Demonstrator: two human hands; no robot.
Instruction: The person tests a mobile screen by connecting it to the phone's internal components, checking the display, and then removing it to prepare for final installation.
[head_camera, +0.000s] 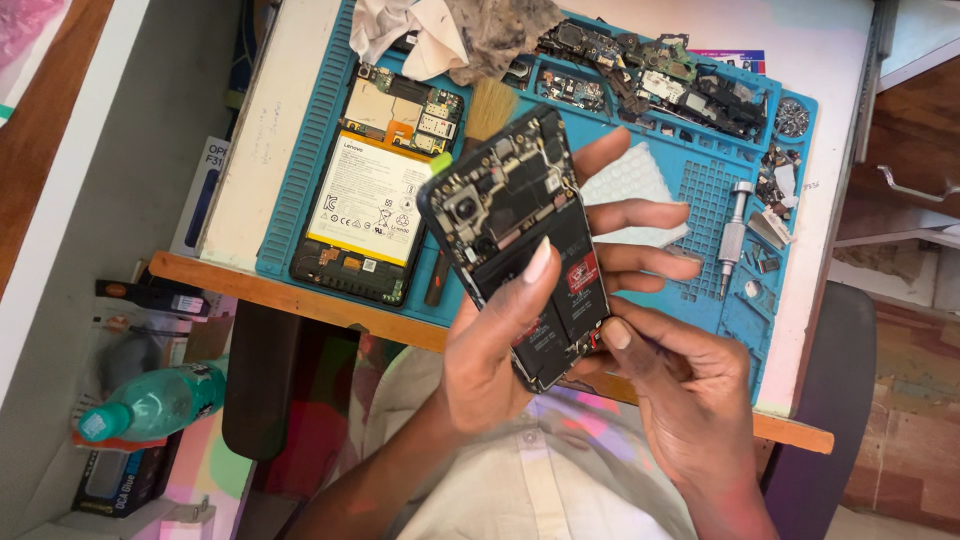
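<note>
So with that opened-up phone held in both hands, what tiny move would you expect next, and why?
Probably a small pull with the right hand: its fingertips pinch at the lower edge of the black back-less phone, by the red-labelled battery. The left hand grips the phone, thumb across the battery, so it looks braced for that.

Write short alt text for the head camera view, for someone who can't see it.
Two hands hold an opened phone with its back off: the left hand cradles it and the right hand pinches its lower edge. A second opened phone lies on a blue repair mat.
</note>
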